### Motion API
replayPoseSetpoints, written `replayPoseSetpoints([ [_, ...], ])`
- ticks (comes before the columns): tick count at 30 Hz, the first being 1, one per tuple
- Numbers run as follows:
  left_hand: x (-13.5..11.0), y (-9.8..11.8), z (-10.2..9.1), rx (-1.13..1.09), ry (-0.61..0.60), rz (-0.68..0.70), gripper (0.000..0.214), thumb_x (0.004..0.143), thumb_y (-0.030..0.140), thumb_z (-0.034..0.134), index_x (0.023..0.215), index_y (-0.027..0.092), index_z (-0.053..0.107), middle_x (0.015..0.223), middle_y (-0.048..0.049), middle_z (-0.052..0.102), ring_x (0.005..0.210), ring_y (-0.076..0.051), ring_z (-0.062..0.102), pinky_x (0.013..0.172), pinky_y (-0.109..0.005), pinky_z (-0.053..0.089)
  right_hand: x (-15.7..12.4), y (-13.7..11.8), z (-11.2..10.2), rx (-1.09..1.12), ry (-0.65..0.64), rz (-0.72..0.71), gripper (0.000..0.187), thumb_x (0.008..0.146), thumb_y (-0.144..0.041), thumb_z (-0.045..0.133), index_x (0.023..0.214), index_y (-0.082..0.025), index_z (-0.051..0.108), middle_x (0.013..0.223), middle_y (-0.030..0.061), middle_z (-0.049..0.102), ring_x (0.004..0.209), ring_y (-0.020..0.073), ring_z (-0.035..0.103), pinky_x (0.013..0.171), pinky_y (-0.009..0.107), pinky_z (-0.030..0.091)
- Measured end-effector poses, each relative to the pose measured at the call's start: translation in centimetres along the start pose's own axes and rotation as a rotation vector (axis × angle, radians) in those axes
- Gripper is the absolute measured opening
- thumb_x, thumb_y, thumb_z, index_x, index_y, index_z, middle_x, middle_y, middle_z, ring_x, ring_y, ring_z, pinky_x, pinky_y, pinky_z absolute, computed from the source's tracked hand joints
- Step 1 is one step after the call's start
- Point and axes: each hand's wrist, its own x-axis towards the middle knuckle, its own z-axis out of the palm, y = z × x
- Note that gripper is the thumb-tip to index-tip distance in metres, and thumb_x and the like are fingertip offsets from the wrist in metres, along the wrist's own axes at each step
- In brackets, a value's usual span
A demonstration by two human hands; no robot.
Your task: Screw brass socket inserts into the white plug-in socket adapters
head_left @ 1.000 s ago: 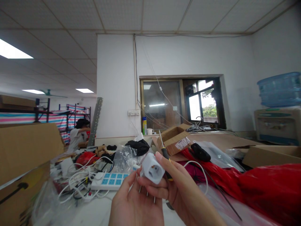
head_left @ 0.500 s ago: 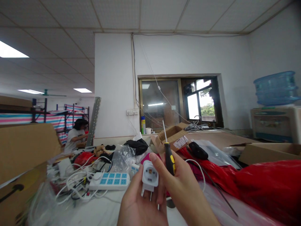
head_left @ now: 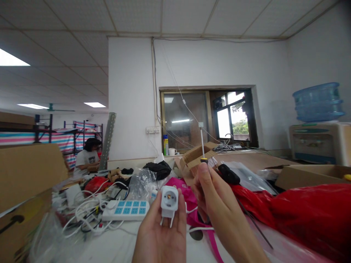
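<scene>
A white plug adapter (head_left: pixel 169 200) rests in my left hand (head_left: pixel 161 239), its round socket face towards me and its metal prongs pointing down. My fingers and thumb close around its sides. To the right, my right hand (head_left: pixel 218 202) grips a screwdriver (head_left: pixel 203 144) that stands upright, blade up. Most of its black and yellow handle is hidden by the fingers. The blade is apart from the adapter. Left of my hands, a white power strip (head_left: pixel 126 217) with blue sockets lies on the white table (head_left: pixel 109 246).
Tangled white cables (head_left: pixel 79 215) lie at the left, beside a cardboard box (head_left: pixel 31 175). A pink bag (head_left: pixel 178 182) and red plastic bags (head_left: pixel 307 215) spread behind and to the right. An open carton (head_left: pixel 189 166) stands by the window. A person (head_left: pixel 86 159) sits far left.
My right hand has moved right, away from the adapter, carrying the screwdriver; its fingers now cover more of the handle. The left hand with the adapter has shifted slightly left.
</scene>
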Motion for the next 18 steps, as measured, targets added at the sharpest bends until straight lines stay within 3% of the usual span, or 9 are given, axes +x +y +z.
replayPoseSetpoints([
  [4,0.5,1.9,0.2,-0.058,-0.003,0.014,0.030,0.107,0.007,0.062,0.136,0.008,0.066,0.113,-0.0164,0.082,0.097,-0.027,0.086,0.080,-0.037,0.076,-0.2,-0.2,-0.8,0.068,-0.069,0.041,0.064,0.100,-0.085,0.052,0.074,-0.026,0.049,0.062,-0.0030,0.049,0.054,0.0164,0.045,0.047,0.028,0.040],
  [8,0.2,3.1,0.9,-0.063,0.054,0.078,0.032,0.108,0.007,0.056,0.138,0.006,0.066,0.118,-0.0194,0.080,0.101,-0.028,0.085,0.074,-0.033,0.076,-0.4,-0.7,-1.0,0.023,-0.108,0.046,0.064,0.103,-0.081,0.050,0.073,-0.025,0.050,0.065,-0.0019,0.049,0.057,0.0159,0.044,0.047,0.027,0.036],
  [13,0.1,4.1,1.1,-0.091,0.058,0.170,0.028,0.108,0.007,0.055,0.133,0.007,0.066,0.125,-0.0212,0.078,0.113,-0.032,0.083,0.072,-0.031,0.076,-1.2,-2.7,-0.9,-0.088,-0.102,-0.125,0.049,0.102,-0.063,0.065,0.076,-0.022,0.065,0.068,-0.0011,0.057,0.064,0.0160,0.052,0.057,0.026,0.042],
  [18,0.2,5.3,0.9,-0.110,0.052,0.225,0.026,0.108,0.008,0.056,0.132,0.011,0.067,0.120,-0.0177,0.080,0.114,-0.032,0.083,0.075,-0.033,0.076,-2.1,-3.6,-0.9,-0.137,-0.017,-0.317,0.035,0.096,-0.051,0.075,0.073,-0.024,0.073,0.066,0.0015,0.071,0.051,0.0162,0.060,0.050,0.027,0.047],
])
